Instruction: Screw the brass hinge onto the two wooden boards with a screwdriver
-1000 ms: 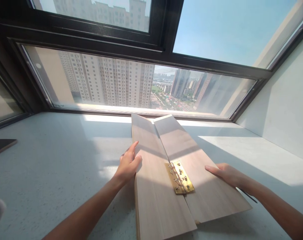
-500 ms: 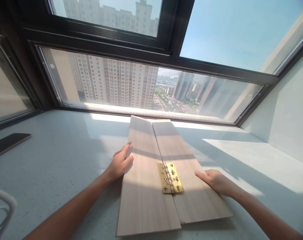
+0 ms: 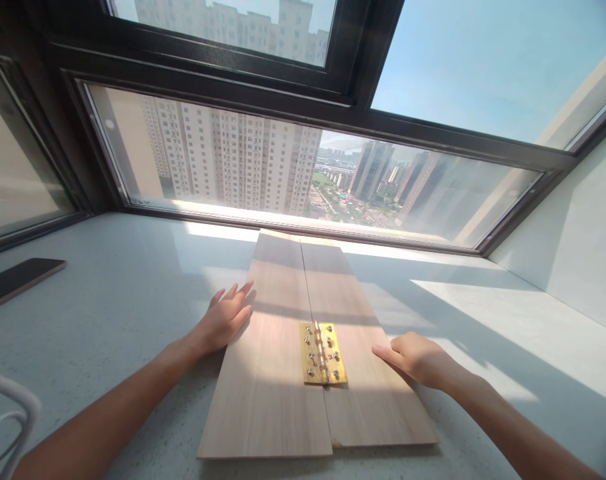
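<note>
Two pale, smooth-grained wooden boards, the left board (image 3: 267,373) and the right board (image 3: 363,393), are lying flat and edge to edge on the speckled white counter (image 3: 107,313). A shiny brass hinge (image 3: 323,353) is joining them across the seam. Your left hand (image 3: 223,320) is spreading open, with its fingers touching the left board's outer edge. Your right hand (image 3: 417,360) is resting on the right board's outer edge, half curled. I cannot tell if it is gripping. The far ends are nearly reaching the window (image 3: 233,160). Bare counter is lying on both sides, and a dark slab (image 3: 17,280) is sitting well apart on the left.
</note>
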Demonstrator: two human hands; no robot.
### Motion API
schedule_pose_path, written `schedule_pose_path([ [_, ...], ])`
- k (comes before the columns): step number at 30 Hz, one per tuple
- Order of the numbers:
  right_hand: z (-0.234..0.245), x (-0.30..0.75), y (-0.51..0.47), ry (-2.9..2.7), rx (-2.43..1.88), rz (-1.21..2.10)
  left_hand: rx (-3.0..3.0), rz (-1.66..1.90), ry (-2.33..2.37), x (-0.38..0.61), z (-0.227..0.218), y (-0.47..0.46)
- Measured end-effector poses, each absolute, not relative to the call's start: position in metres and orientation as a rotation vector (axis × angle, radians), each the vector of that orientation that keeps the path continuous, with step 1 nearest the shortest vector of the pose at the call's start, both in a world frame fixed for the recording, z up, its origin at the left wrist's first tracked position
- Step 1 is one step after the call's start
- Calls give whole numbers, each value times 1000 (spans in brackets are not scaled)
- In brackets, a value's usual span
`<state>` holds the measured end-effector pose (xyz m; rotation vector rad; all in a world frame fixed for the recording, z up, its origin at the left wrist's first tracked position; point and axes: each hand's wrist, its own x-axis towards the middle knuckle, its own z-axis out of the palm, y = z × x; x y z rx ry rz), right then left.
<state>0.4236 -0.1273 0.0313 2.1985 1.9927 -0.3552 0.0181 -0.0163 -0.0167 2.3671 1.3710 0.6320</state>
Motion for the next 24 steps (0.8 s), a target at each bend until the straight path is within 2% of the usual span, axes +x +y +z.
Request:
schedule_pose_path([
  [9, 34, 423, -126, 1947, 2154, -340, 2535, 701, 1374, 16, -22, -19],
  [15, 37, 415, -129, 1931, 2166, -348, 2725, 659, 1427, 14, -13, -22],
  [19, 39, 408, -132, 1906, 2186, -400, 2783, 794, 1489, 12, -1, -35],
  [22, 45, 406, -131, 1886, 2197, -453, 2869, 917, 1273, 16, 14, -56],
  [24, 54, 405, -128, 1877, 2218, -477, 2966, 944, 944, 23, 26, -77],
])
